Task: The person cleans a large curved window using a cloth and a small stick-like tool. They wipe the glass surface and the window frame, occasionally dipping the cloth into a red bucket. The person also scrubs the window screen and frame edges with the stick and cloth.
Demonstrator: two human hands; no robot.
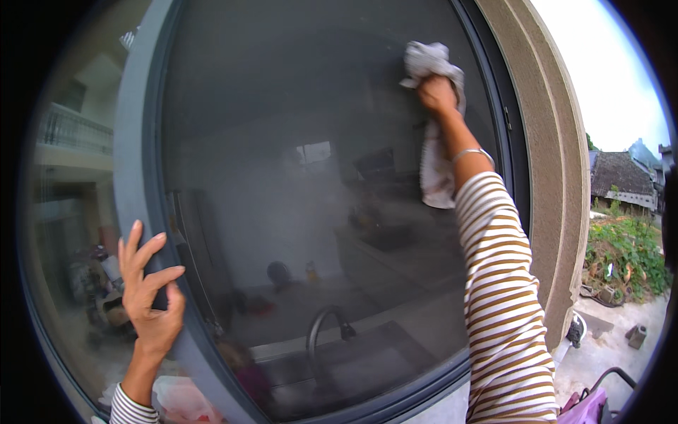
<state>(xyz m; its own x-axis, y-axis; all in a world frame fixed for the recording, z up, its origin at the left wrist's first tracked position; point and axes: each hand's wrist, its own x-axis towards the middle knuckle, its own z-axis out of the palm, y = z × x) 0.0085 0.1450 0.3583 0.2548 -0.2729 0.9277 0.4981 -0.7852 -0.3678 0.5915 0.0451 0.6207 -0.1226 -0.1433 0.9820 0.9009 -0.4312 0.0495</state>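
My right hand (pixel 437 95) grips a whitish cloth (pixel 433 55) against the upper right of a dark window screen or pane (pixel 254 122). The cloth's loose end hangs below the wrist, and hand and cloth are slightly blurred. My left hand (pixel 152 291) rests on the grey metal window frame (pixel 139 106) at the left, fingers spread and holding nothing. Through the dark panel a curved faucet (pixel 323 328) and a sink area show dimly.
A rough beige wall edge (pixel 551 159) borders the window at right. Beyond it lie green plants (pixel 625 254), a tile-roofed building (pixel 622 175) and pale ground with a block (pixel 636 336). A purple bag (pixel 585 408) is at lower right. The left glass pane (pixel 74 222) reflects a building.
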